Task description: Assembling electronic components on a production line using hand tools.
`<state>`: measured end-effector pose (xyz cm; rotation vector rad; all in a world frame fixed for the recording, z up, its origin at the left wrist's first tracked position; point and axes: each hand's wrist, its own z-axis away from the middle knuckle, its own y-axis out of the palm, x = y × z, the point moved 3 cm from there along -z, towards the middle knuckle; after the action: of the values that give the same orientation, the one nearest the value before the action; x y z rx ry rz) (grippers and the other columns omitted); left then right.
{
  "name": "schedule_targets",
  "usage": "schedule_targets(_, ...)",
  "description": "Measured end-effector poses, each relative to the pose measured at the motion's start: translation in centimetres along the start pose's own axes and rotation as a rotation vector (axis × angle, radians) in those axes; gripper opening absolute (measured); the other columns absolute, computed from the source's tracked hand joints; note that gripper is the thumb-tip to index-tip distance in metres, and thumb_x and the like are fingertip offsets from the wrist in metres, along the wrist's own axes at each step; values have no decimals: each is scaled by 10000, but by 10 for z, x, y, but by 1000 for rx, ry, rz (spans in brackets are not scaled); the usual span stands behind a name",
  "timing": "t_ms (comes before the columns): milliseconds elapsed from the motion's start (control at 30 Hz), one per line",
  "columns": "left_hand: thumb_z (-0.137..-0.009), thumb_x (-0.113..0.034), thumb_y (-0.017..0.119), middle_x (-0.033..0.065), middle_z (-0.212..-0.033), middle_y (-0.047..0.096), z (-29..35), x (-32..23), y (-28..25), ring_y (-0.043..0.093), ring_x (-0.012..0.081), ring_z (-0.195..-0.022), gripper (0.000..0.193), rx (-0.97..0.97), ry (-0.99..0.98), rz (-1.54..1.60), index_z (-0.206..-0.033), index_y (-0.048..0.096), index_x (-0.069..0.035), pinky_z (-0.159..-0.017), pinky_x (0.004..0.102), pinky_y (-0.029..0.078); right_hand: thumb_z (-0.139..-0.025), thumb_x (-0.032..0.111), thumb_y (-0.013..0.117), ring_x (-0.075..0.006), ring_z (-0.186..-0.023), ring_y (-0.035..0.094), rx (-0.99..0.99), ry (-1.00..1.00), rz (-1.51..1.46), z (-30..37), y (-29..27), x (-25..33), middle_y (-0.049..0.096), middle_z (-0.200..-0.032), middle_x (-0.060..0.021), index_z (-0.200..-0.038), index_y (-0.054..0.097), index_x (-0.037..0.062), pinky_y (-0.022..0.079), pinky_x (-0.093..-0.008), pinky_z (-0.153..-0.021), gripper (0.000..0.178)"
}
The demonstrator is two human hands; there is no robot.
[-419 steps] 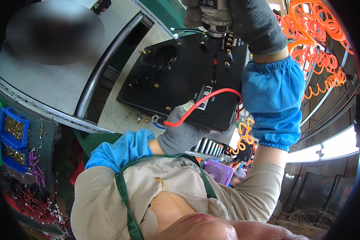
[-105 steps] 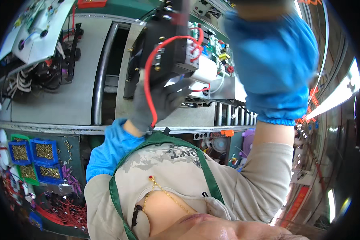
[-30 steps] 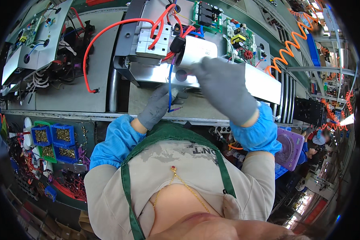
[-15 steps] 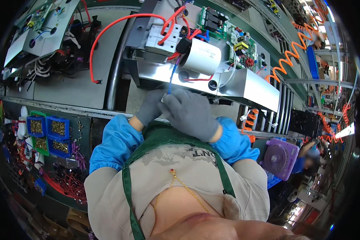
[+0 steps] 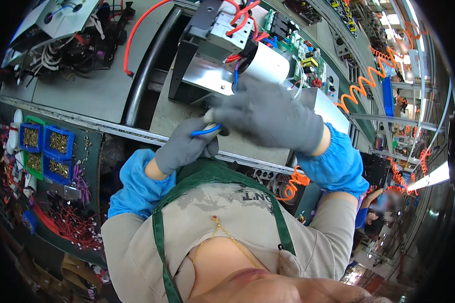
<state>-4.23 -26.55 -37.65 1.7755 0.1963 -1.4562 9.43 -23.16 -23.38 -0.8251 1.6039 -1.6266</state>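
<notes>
My left hand (image 5: 182, 146), in a grey glove, is closed at the work edge with a short length of blue wire (image 5: 206, 131) showing at its fingertips. Motion smears my grey-gloved right hand (image 5: 280, 116); its fingers reach toward the left fingertips, and whether they grip anything is unclear. Behind it stands a metal chassis (image 5: 207, 78) carrying a white cylindrical component (image 5: 268, 63), a grey breaker-like block (image 5: 227, 35) with red wires, and a green circuit board (image 5: 308, 55). A blue-purple wire (image 5: 235, 78) runs down beside the cylinder; its lower part is hidden.
A black roller (image 5: 149, 65) lies left of the chassis. Another wired metal unit (image 5: 60, 25) stands far left. Blue bins (image 5: 58, 141) of brass-coloured screws and red wire bundles (image 5: 76, 222) are at left. Coiled orange hoses (image 5: 361, 86) hang at right. Another person (image 5: 369, 217) is far right.
My right hand has moved right and up, away from the left, over the chassis front. The blue wire now shows bent at my left fingertips. The view has shifted, and the fan has left sight.
</notes>
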Motion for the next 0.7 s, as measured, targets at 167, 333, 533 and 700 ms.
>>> schedule_targets(167, -779, -29, 609, 109, -836, 613, -31, -11, 26, 623, 210, -740, 279, -167, 218, -533, -1056, 587, -57, -671, 317, 491, -660, 231, 673, -174, -661, 560, 136, -64, 82, 9, -19, 7, 563, -674, 10, -890, 623, 143, 462, -313, -492, 252)
schedule_targets(333, -864, -128, 552, 112, -976, 565, -38, 35, 4, 572, 200, -765, 217, -687, 471, -676, -1049, 572, -15, -694, 314, 472, -722, 209, 656, -157, -536, 517, -51, 177, 398, 25, -12, -28, 477, -565, 4, -814, 586, 132, 393, -317, -411, 139)
schedule_targets(533, -880, -129, 506, 132, -894, 597, -61, 56, 6, 599, 287, -800, 146, -679, 277, -436, -972, 584, -46, -676, 362, 481, -732, 180, 605, -141, -547, 524, -22, 189, 436, 28, 22, -24, 500, -597, 0, -853, 570, 103, 426, -309, -402, 148)
schedule_targets(700, -894, -153, 496, 119, -787, 613, -73, 50, 7, 609, 240, -708, 145, -634, 633, -708, -908, 576, -33, -592, 331, 478, -740, 178, 589, -199, -616, 602, 42, 257, 190, 16, 39, -15, 576, -633, -56, -754, 610, 93, 452, -340, -449, 89)
